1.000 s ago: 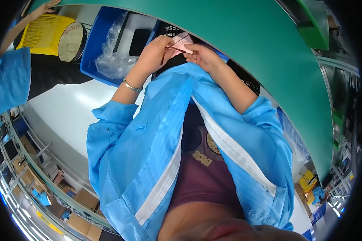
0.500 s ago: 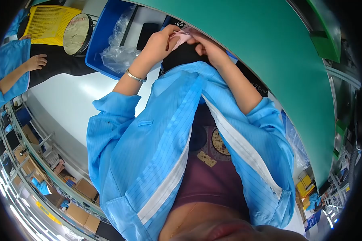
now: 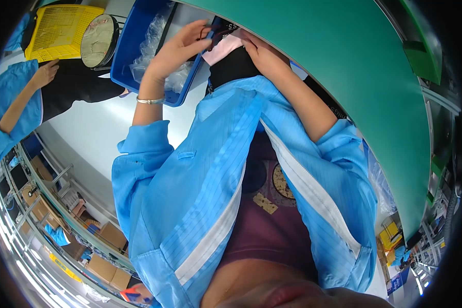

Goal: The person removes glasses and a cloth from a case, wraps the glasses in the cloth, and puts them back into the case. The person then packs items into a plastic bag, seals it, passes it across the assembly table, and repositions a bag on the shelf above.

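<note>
My left hand [image 3: 178,49] is raised over the side of a blue bin, its thumb and fingers around a thin dark-red, wire-like thing [image 3: 213,34]. What that thing is I cannot make out; part of it shows between the fingers and the cloth. A pink cloth [image 3: 225,49] lies spread over my black-clad lap [image 3: 233,69]. The fingers of my right hand [image 3: 259,53] pinch the cloth's right edge, close to the edge of the green table [image 3: 339,56].
Clear plastic bags lie inside the blue bin [image 3: 119,66] at my left. Beyond it stand a round stool [image 3: 98,41] and a yellow basket [image 3: 61,31]. A co-worker's hand [image 3: 45,74] and blue sleeve show at the far left. Shelving with cardboard boxes [image 3: 101,268] runs behind.
My left hand has moved up and left, away from the right hand, with its fingers more spread. The bunched pink cloth is now spread on my lap. The co-worker's hand has shifted slightly.
</note>
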`<state>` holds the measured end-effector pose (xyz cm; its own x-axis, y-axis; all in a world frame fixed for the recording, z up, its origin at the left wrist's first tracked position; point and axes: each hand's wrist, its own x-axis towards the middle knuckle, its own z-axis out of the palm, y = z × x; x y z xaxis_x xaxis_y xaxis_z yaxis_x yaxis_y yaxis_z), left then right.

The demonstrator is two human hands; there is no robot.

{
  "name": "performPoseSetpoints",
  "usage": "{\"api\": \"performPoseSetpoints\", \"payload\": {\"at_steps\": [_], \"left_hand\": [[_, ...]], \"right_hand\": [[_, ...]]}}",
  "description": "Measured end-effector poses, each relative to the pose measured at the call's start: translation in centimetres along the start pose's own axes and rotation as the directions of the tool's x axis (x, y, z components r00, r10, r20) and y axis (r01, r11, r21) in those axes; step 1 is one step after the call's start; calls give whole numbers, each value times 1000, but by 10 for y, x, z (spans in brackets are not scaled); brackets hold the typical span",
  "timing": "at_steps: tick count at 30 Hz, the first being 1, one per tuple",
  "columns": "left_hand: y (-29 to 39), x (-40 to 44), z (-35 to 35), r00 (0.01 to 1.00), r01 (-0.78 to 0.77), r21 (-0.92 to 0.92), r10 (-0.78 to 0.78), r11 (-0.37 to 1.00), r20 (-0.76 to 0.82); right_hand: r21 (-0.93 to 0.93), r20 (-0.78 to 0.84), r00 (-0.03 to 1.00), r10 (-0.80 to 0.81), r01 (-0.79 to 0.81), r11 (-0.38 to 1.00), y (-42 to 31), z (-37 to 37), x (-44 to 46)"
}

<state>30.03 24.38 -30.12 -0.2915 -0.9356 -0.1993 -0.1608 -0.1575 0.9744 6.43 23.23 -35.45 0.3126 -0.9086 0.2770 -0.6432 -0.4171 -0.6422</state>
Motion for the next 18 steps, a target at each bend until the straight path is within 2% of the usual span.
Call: {"api": "performPoseSetpoints", "payload": {"at_steps": [1,2,4,5,8,9,12,13,14,15,18], "left_hand": [[-1,2,8,998,-22,38,24,999,-56],[2,1,19,990,-76,254,103,964,-96],[11,-5,43,955,-136,644,273,752,-117],[11,0,51,928,-156,764,357,626,-103],[-11,-5,70,924,-178,874,383,452,-10],[-19,-6,72,954,-131,853,298,505,-30],[-18,4,69,978,-46,807,193,589,-85],[-18,5,67,979,-58,818,195,572,-66],[-18,6,65,979,-71,829,197,554,-48],[-18,7,63,979,-84,839,199,537,-30],[-21,10,51,960,-164,805,278,571,-1]], "right_hand": [[9,14,1000,4,-4,1000,0,1,1],[18,28,1000,9,-10,1000,0,1,2],[41,51,999,5,-7,999,0,0,2],[56,61,998,-5,1,998,1,-1,3],[47,110,994,28,-33,998,-2,-5,2],[35,130,990,48,-53,998,-3,-6,2],[40,110,993,-31,27,999,20,5,-5],[133,224,962,156,-189,973,17,-1,-5],[197,350,881,319,-403,894,13,-10,-6],[228,479,755,447,-599,768,10,-19,-8],[88,340,847,410,-462,882,15,-39,-19]]}}
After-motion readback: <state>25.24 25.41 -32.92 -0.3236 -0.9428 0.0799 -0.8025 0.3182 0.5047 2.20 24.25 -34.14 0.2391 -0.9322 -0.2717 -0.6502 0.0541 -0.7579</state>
